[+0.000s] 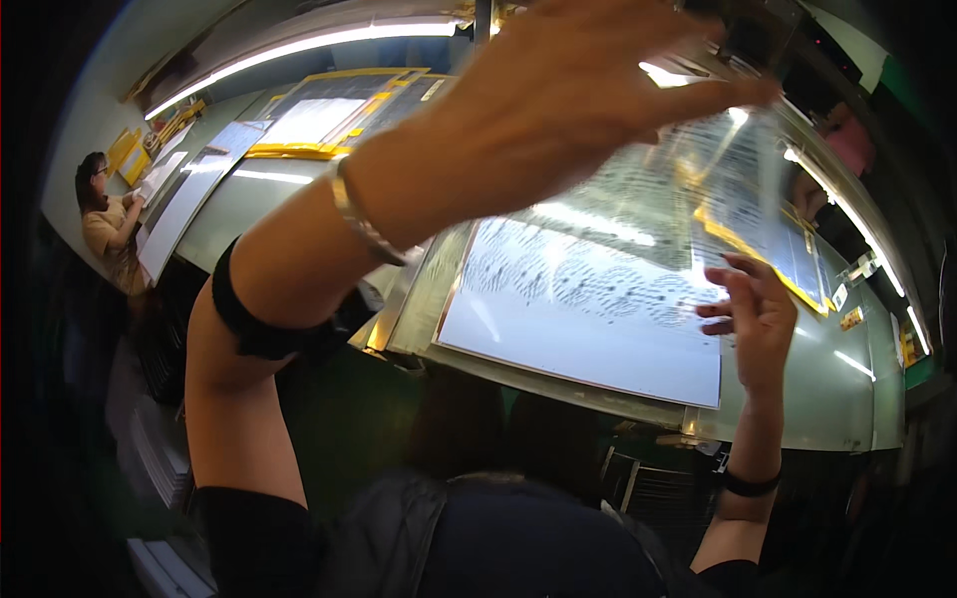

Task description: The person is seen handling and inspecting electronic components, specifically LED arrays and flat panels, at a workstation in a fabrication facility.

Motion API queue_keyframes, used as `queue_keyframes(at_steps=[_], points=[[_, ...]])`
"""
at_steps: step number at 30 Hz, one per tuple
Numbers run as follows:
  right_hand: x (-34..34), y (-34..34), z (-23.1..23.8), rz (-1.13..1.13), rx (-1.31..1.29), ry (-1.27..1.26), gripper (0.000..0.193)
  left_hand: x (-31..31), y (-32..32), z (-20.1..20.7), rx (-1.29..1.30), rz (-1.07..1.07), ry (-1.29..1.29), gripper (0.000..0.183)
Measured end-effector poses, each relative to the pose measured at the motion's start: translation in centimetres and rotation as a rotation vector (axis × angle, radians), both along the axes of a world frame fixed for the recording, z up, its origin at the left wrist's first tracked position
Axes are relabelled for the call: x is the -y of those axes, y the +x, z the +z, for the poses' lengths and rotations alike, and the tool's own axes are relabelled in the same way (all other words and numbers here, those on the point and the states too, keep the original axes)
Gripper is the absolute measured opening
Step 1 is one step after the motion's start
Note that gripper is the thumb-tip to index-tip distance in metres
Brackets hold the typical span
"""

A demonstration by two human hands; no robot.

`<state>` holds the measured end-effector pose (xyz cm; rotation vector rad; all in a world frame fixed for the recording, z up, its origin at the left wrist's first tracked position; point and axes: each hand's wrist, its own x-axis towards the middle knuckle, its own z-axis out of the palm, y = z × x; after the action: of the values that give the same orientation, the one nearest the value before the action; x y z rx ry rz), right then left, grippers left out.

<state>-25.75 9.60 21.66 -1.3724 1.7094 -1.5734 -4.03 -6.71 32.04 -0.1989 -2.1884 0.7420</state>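
My left hand (pixel 598 95) is raised across the upper middle, blurred, with thumb and fingers spread. Beyond and below it a clear film (pixel 733 164) with dark printed marks rises in a curve; whether my left hand touches it is hard to tell. Nearer, rows of dotted round patterns show over a white sheet (pixel 588 344) on the glass-like tabletop (pixel 812 404). My right hand (pixel 758 314) is by that sheet's right edge, fingers half bent and apart, with nothing clearly between them. A bracelet (pixel 364 214) is on my left wrist.
Yellow-edged dark sheets (pixel 384 105) lie at the back left, and another yellow-edged sheet (pixel 797 264) lies right. A long white panel (pixel 189 199) is on the left. A person (pixel 110 214) works there. Fluorescent tubes (pixel 299 45) run overhead; a tape roll (pixel 851 319) sits far right.
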Motion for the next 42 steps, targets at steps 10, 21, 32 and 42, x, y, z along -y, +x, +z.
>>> queue_keyframes(at_steps=[10,21,32,42], points=[[-7.4,-11.9,-9.2,-0.158,0.502,0.201,0.032,3.1,12.7,-16.1,-0.296,0.104,2.329,0.087],[-5.9,-13.7,-13.5,-0.103,0.111,0.468,0.027,1.0,11.0,-25.0,0.268,0.393,1.566,0.044],[-5.7,-13.6,-14.6,-0.363,0.104,0.321,0.024,2.5,12.1,-26.5,0.543,0.229,1.631,0.071],[-6.1,-13.9,-15.0,-0.344,0.115,0.301,0.023,2.9,12.5,-26.7,0.597,0.197,1.606,0.077]])
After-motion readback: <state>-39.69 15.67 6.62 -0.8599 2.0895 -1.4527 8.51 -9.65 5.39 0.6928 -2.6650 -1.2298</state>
